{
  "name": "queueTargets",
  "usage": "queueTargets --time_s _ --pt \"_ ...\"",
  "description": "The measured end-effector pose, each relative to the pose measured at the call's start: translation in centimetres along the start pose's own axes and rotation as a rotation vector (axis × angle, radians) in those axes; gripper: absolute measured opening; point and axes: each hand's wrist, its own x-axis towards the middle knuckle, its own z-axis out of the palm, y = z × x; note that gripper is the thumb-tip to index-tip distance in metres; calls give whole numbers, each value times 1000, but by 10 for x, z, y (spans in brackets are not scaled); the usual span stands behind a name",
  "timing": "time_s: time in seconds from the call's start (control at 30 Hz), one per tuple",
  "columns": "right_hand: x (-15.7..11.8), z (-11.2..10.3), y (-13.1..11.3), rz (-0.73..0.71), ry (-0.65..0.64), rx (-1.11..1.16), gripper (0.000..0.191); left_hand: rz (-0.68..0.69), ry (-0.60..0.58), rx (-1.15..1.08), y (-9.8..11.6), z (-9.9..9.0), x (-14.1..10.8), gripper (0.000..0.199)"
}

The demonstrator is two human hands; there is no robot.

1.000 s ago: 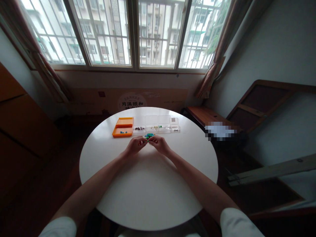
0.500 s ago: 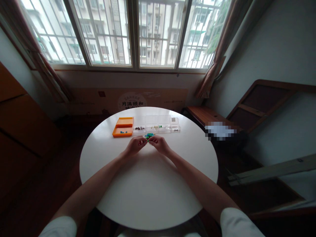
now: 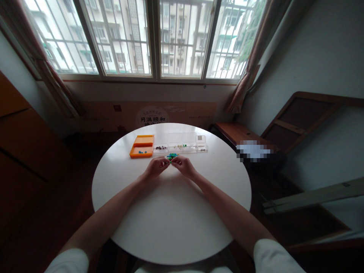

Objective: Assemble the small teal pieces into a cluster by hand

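My left hand [image 3: 157, 167] and my right hand [image 3: 183, 166] meet fingertip to fingertip over the white round table [image 3: 170, 216]. Both are closed in a pinch on a tiny green piece [image 3: 170, 162] between them. Just beyond the fingers lies a small pile of blue and green pieces [image 3: 171, 156], partly hidden by the hands. An open orange box [image 3: 141, 154] with a few blue pieces stands behind my left hand. Beside it, open clear boxes [image 3: 196, 148] hold small dark, cream and green pieces.
A wooden bench [image 3: 231, 132] with a blurred pale item stands right of the table. Behind the table, a printed cardboard panel [image 3: 108, 113] leans below the barred window. Curtains hang at both sides.
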Motion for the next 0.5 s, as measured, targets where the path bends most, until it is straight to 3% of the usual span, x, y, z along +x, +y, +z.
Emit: queueTargets --time_s 0.5 --pt "0 0 -1 -7 -2 -41 13 -9 -9 -24 2 0 1 18"
